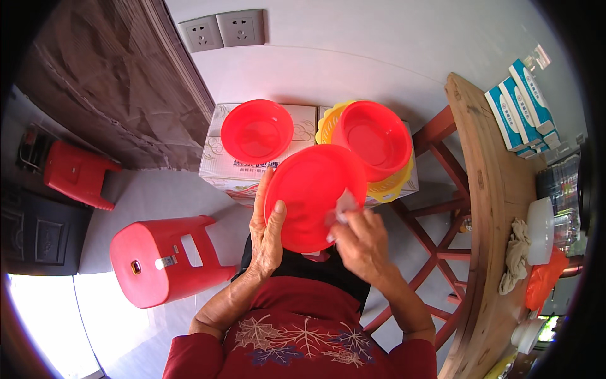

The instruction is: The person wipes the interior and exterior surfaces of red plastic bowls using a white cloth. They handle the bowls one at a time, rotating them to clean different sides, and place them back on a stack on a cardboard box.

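Observation:
A round red plastic bowl [303, 183] is held up in front of me, its inside facing me. My left hand [268, 240] is closed on the bowl's left rim, with the thumb over the edge. Against the bowl's lower right side, my right hand [365, 243] pinches a pale, crumpled cloth or tissue [345, 203], partly blurred by motion. Behind, a second red bowl [257, 134] rests on a printed cardboard box [214, 161]. To its right, another red bowl [377, 136] sits in a yellow basket with a scalloped edge [396, 185].
On my left stand a tall red plastic stool [142, 259] and a smaller red stool [79, 174]. To the right runs a wooden table [499, 196] with blue-and-white boxes [521, 107], a rag [516, 256] and an orange plastic bag [546, 275]. A dark red wooden frame [439, 252] stands beside it.

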{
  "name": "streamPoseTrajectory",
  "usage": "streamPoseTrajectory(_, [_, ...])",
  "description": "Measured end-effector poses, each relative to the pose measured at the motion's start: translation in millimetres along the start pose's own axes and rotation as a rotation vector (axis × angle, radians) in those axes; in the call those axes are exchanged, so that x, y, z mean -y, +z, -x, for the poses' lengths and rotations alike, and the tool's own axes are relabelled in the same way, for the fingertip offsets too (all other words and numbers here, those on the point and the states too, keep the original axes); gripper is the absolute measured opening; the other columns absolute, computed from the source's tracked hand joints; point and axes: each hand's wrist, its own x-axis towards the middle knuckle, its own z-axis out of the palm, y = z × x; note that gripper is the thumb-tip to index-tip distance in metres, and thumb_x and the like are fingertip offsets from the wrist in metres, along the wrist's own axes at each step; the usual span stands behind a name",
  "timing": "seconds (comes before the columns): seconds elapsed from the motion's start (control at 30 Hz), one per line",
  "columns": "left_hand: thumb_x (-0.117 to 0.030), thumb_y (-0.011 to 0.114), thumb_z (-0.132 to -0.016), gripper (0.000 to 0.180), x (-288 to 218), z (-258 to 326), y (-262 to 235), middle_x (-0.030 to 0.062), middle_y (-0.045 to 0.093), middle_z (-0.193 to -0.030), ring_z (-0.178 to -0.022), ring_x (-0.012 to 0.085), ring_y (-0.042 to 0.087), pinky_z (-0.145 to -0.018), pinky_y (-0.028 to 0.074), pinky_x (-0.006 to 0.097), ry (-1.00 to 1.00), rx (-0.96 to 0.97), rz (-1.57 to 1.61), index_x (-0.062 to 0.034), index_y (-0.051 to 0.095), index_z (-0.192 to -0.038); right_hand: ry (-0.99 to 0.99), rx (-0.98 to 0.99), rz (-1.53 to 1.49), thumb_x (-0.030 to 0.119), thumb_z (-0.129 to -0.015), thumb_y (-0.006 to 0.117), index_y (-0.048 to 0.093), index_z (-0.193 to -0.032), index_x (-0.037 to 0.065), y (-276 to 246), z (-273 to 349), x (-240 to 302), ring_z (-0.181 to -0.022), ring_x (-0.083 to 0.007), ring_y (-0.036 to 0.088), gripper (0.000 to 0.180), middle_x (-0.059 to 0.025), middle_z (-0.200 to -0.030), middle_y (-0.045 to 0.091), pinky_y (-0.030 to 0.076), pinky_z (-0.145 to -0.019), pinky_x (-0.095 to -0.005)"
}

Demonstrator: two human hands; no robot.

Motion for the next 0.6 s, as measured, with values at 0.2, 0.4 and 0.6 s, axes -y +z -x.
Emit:
streamPoseTrajectory(0.2, [-0.036,0.052,-0.096,0.064,-7.2,2.5,6.4,0.0136,0.042,-0.139,-0.128,0.0195,0.039,-0.107,0.029,0.034,-0.116,0.165,-0.053,-0.0048,0.026,-0.145,-0.002,-0.168,0.250,0.011,-0.069,0.070,0.064,-0.087,0.004,-6.9,-16.5,-29.5,-0.093,-0.0215,0.054,0.021,-0.0049,-0.096,0.055,0.043,-0.073,-0.0349])
streamPoseTrajectory(0.4, [-0.037,0.051,-0.096,0.063,-3.6,4.7,5.6,0.0136,0.043,-0.138,-0.127,0.0190,0.040,-0.106,0.030,0.033,-0.185,0.157,0.026,-0.0043,0.029,-0.144,-0.117,-0.195,0.338,0.009,-0.077,0.066,0.065,-0.100,0.001,-4.9,-29.3,-31.9,-0.100,-0.0213,0.052,0.025,-0.0042,-0.106,0.054,0.044,-0.073,-0.0331])
streamPoseTrajectory(0.6, [-0.037,0.049,-0.096,0.061,-5.1,-0.2,9.4,0.0145,0.044,-0.137,-0.127,0.0201,0.040,-0.107,0.030,0.034,-0.080,0.103,-0.006,-0.0036,0.030,-0.143,0.071,0.062,0.257,0.011,-0.076,0.065,0.065,-0.082,0.001,1.1,-6.8,-9.6,-0.089,-0.0214,0.051,0.011,-0.0070,-0.094,0.056,0.044,-0.072,-0.0318])
